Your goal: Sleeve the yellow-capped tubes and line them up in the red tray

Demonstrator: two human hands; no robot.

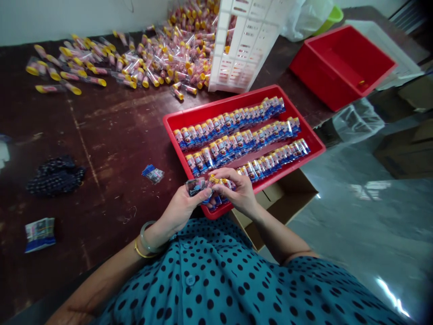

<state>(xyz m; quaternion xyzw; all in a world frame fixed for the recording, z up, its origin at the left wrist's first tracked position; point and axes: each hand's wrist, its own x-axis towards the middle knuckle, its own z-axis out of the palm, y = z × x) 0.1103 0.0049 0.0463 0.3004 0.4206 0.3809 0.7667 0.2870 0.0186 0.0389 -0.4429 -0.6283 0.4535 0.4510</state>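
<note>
My left hand (184, 203) is closed on a small clear plastic packet (196, 186) with dark print, pinched under the thumb. Beside it my right hand (239, 189) curls its fingers round a small yellow-capped tube (215, 179), touching the packet side. Both hands meet over the near left corner of a shallow red tray (176, 118). In the tray stand rows of small packed tubes (225, 146) with yellow tops and blue lower parts. What lies under my fingers is partly hidden.
A heap of yellow-capped tubes (182, 58) covers the table's back beside a white slatted basket (243, 45). A deep red bin (338, 67) is at the right. Small packets (153, 174) and a dark dotted cloth (56, 175) lie left. Below the tray is a cardboard box (287, 207).
</note>
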